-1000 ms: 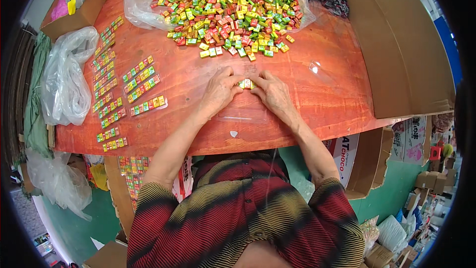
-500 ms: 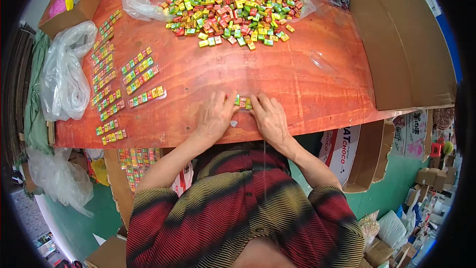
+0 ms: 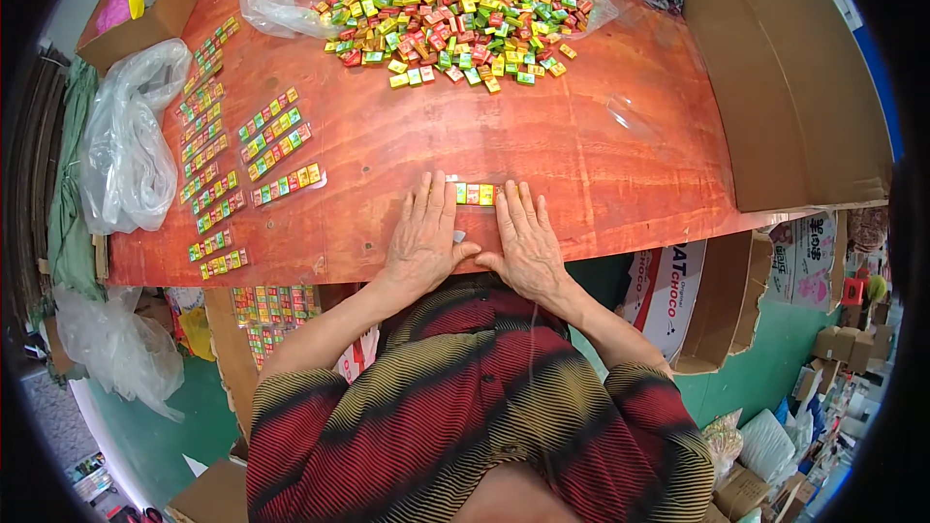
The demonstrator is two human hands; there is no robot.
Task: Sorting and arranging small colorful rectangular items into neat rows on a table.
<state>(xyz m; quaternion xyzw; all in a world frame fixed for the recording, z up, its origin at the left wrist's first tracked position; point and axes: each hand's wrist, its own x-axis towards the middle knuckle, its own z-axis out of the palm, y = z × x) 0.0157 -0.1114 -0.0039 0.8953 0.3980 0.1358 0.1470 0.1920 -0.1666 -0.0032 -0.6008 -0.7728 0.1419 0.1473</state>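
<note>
A short row of small red, yellow and green boxes point(image 3: 475, 194) lies on the reddish wooden table in front of me. At the row's left end rests my left hand point(image 3: 422, 234), flat with its fingers stretched out. My right hand point(image 3: 529, 240) lies likewise at the right end, so the fingers of both hands cover the row's ends. Both thumbs point inward, almost meeting near the table's front edge. A small pale scrap point(image 3: 459, 235) shows beside the left thumb. Neither hand grips anything.
A big heap of loose small boxes point(image 3: 465, 15) spills from a clear plastic bag point(image 3: 266, 0) at the far side. Several packed rows point(image 3: 286, 184) lie at left. A tall cardboard box point(image 3: 785, 87) stands at right, and a clear plastic piece point(image 3: 625, 114) lies before it.
Both hands have flattened from bent fingers at the row's ends to stretched-out fingers. The thumbs have come down toward the table's front edge, and more of the row shows.
</note>
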